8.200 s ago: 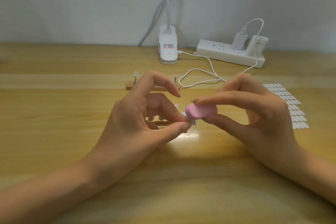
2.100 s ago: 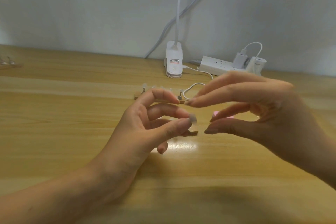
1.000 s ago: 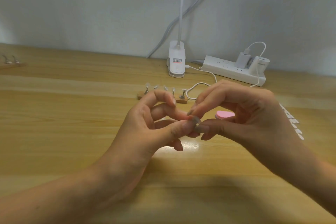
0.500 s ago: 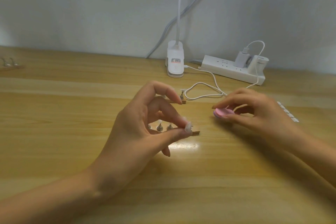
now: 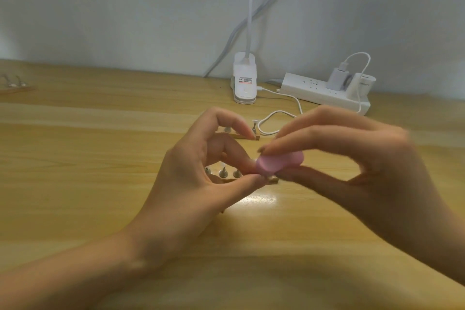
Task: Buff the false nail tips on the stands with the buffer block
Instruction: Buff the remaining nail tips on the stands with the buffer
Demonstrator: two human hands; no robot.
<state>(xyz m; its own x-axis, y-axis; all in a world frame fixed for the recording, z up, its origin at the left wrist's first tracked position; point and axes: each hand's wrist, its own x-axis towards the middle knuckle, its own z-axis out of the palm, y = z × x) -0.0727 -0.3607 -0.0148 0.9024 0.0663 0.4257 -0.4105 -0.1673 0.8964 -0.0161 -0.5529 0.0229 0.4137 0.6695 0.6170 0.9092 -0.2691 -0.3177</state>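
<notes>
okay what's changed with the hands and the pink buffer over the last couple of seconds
The right hand reached right to the table, took hold of the pink buffer block lying there, and carried it back left and up to the left hand's fingertips. The left hand stayed put over the near nail stand, fingers pinched as before; whether the nail tip is in them is hidden now. The far stand, lamp base and power strip did not move.
</notes>
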